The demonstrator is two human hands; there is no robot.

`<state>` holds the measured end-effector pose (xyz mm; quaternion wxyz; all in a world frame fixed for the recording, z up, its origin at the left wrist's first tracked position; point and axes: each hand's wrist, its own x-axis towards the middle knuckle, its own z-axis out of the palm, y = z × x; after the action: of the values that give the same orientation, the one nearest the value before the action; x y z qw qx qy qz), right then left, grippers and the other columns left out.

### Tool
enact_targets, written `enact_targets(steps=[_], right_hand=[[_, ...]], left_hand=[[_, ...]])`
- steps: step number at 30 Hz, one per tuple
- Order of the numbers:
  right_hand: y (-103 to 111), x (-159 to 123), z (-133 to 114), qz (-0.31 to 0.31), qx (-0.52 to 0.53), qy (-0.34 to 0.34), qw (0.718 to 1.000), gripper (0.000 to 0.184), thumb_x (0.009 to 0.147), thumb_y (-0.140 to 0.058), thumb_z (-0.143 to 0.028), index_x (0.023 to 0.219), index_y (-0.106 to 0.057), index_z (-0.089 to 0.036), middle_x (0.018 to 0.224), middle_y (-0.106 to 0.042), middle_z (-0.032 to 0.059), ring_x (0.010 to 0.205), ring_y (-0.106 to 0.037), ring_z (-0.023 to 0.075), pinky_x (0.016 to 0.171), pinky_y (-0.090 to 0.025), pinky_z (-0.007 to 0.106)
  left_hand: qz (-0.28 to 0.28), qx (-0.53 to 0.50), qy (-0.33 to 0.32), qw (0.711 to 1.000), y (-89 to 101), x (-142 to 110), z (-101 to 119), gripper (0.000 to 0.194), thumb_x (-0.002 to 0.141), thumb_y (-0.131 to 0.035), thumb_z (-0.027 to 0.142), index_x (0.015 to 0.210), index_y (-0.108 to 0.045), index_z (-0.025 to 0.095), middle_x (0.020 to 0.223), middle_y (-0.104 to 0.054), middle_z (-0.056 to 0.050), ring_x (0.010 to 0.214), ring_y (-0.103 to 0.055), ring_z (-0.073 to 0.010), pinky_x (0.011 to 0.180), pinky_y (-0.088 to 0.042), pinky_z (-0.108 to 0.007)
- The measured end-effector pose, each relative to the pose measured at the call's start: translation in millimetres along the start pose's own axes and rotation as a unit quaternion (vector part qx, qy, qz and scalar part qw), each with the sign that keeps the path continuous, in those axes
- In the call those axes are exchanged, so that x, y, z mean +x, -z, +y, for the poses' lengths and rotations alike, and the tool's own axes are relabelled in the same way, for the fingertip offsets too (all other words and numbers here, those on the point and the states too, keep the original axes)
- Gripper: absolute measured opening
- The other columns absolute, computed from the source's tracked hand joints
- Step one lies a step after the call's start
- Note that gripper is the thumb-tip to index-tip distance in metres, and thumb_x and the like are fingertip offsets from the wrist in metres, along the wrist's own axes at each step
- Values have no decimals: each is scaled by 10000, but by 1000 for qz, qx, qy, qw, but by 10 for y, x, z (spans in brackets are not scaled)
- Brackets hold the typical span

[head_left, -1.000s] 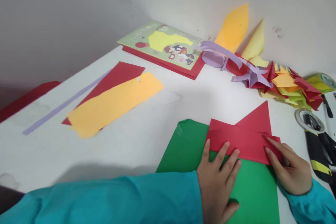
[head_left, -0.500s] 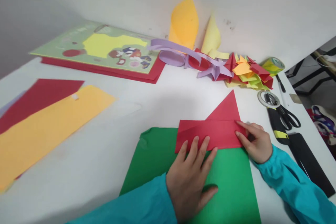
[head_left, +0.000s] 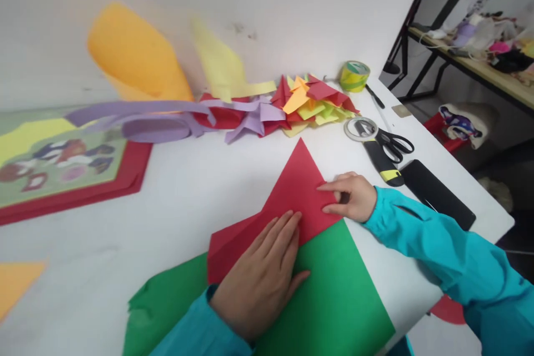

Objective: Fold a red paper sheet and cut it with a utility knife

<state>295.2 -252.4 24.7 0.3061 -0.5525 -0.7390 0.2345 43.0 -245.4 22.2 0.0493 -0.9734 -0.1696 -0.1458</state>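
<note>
While folded, red paper [head_left: 298,192], creased, pointed peak, matte

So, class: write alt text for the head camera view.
Two hands in teal sleeves press a folded red paper sheet flat on a green paper sheet: left hand palm down, right hand at its edge. Black-handled scissors lie nearby.

No readable text anywhere, picture book cover [head_left: 62,161] at left too blurred for its printing to be made out, tape roll [head_left: 354,75] pattern without legible lettering
</note>
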Motion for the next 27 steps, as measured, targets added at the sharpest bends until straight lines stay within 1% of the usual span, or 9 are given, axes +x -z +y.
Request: enact_targets(steps=[2,4,7,9,11,15,19,23,27], right_hand=[[-5,-4,-19,-5,-17,3,1000,454,705,-738,-329,1122,-647,-173,608,-605,-40,589,-545,110,685,-446,252],[-13,-8,-42,-12,-36,5,999,506,724,-725,-321,1190,-599,-168,626,-610,-43,625,-553,120,730,-431,273],[-30,-4,-59,-15,-78,5,997,544,743,-717,-342,1234,-562,-166,667,-627,-22,725,-564,154,796,-391,322],[-36,3,-50,-7,-113,5,994,564,736,-722,-401,1229,-570,-173,761,-651,21,837,-556,198,826,-364,364],[-29,10,-28,6,-137,3,991,580,716,-724,-467,1205,-594,-183,910,-649,67,931,-529,238,836,-351,395],[21,22,33,-6,-132,14,991,504,729,-715,-452,1155,-625,-196,1100,-594,80,1015,-496,249,867,-341,417],[92,35,73,-46,-116,26,992,375,780,-679,-326,1136,-629,-220,1141,-586,59,1046,-493,233,890,-325,420],[160,48,81,-74,-107,21,991,453,769,-678,-267,1208,-581,-215,1180,-577,61,1072,-490,237,928,-311,429],[215,52,80,-106,-91,22,990,537,725,-695,-276,1238,-557,-196,1232,-542,74,1118,-470,251,973,-292,441]], left_hand=[[-5,1,-26,1000,-48,72,-12,575,941,-339,453,1345,-396,49,1367,-460,-198,1278,-410,-304,1005,-385,-426],[-24,-1,-52,998,-67,120,-36,586,927,-373,458,1377,-368,84,1405,-432,-159,1315,-361,-304,1037,-353,-441],[-52,-4,-79,996,-59,144,-80,636,884,-439,485,1420,-322,162,1442,-402,-90,1368,-242,-341,1100,-219,-522],[-66,-1,-80,995,-49,136,-98,650,865,-455,480,1435,-297,212,1461,-377,-61,1383,-175,-367,1109,-112,-583],[-81,-3,-73,994,-44,121,-102,651,853,-463,452,1440,-283,236,1479,-346,-49,1388,-137,-385,1103,-61,-610],[-108,-12,-57,992,-32,102,-93,666,840,-470,413,1448,-258,245,1490,-324,-53,1383,-134,-404,1084,-114,-634],[-127,-7,-56,990,-1,122,-88,667,837,-482,391,1448,-262,240,1488,-321,-66,1371,-154,-422,1054,-181,-659],[-133,-18,-47,990,1,146,-82,678,818,-505,398,1440,-286,241,1459,-361,-85,1357,-179,-429,1037,-231,-660],[-121,-37,-45,991,-28,142,-91,660,827,-478,447,1433,-304,254,1447,-370,-84,1352,-172,-437,1037,-194,-685]])
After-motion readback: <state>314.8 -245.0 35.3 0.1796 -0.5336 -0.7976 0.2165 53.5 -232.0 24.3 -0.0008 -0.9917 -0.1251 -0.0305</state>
